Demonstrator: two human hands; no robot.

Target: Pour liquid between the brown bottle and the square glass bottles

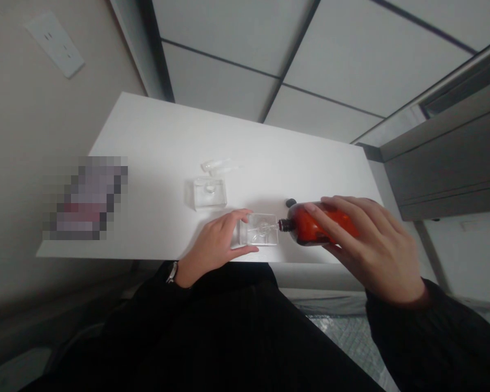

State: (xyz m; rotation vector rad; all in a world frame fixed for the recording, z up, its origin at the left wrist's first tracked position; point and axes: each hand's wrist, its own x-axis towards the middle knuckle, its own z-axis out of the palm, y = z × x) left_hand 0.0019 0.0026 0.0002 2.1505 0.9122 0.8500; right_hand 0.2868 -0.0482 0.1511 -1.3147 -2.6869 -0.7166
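One rounded amber bottle (309, 231), clear box (252, 238)

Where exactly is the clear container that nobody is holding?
On the white table, look just beyond the left hand. The boxy clear container stands there, in front of a slim translucent item. Unlike the similar box in that hand, beside the orange-brown bottle, it is unheld.

Two clear boxes (255, 235) (210, 195), one bottle (306, 227)

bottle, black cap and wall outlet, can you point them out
Bottle (311, 233), head view: on its body, near the shoulder.
Black cap (291, 203), head view: on its middle.
Wall outlet (56, 44), head view: on the middle of its plate.
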